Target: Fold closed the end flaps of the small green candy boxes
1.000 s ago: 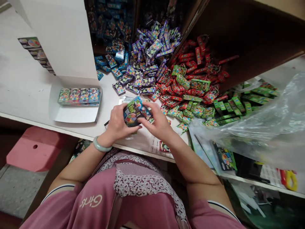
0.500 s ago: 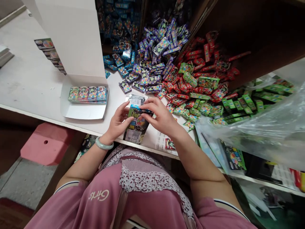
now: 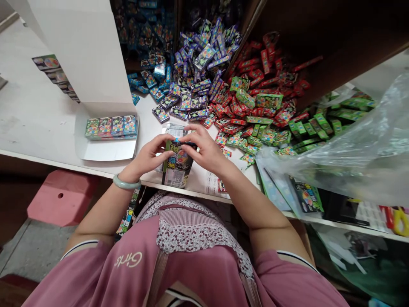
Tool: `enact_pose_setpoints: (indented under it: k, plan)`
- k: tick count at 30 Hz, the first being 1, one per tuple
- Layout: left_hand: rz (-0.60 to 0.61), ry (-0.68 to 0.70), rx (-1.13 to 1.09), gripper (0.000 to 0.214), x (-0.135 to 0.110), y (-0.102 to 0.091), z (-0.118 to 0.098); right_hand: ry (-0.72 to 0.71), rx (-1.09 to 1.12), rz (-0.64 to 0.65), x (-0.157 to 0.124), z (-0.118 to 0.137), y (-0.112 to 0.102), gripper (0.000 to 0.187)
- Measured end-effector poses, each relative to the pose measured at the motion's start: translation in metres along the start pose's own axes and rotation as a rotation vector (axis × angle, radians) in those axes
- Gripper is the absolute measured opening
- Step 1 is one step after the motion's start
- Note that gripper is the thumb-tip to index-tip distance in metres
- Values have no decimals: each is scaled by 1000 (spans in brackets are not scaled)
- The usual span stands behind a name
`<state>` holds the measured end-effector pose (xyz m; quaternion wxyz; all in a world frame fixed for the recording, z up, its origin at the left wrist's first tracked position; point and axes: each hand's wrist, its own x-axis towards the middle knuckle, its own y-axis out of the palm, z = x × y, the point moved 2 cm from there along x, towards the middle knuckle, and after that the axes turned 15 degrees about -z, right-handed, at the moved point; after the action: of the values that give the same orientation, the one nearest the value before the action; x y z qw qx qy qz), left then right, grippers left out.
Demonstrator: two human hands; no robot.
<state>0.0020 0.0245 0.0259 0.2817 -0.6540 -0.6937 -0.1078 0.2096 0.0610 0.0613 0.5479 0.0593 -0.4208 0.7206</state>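
Note:
Both hands are at the top edge of a dark printed packet [image 3: 177,164] with colourful lettering, close to the table's front edge. My left hand [image 3: 152,154], a pale bangle on its wrist, is closed on the packet's upper left corner. My right hand [image 3: 204,149] pinches the upper right side. A bit of blue [image 3: 176,140], probably a small box, shows at the packet's mouth between my fingertips; most of it is hidden. Behind the packet lies a stack of silvery flat packets [image 3: 174,129].
An open white carton [image 3: 105,149] at left holds a row of small printed boxes [image 3: 110,126]. Heaps of blue [image 3: 148,79], purple [image 3: 201,85], red [image 3: 255,76] and green boxes [image 3: 319,128] spread from the dividers. Clear plastic sheeting [image 3: 348,166] lies at right; a pink stool [image 3: 60,198] stands below left.
The view has shifted slightly, so everything sits further left. My fingers have drawn together along the packet's top edge, and less of the blue piece shows.

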Motion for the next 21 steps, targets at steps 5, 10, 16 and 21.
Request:
enact_pose_setpoints:
  k: [5,10,16,21]
  plan:
    - [-92,24,-41,57,-8,6,8,98,23,-216,-27,-12,-3,30]
    - [-114,16,-65,51,-9,9,11,211,127,-180,-38,-16,-1,31]
    - [-9,-7,12,41,4,1,5,267,175,-43,-21,-7,-1,28]
    - [54,-17,69,35,12,-3,-1,313,191,-52,-12,-6,-1,18]
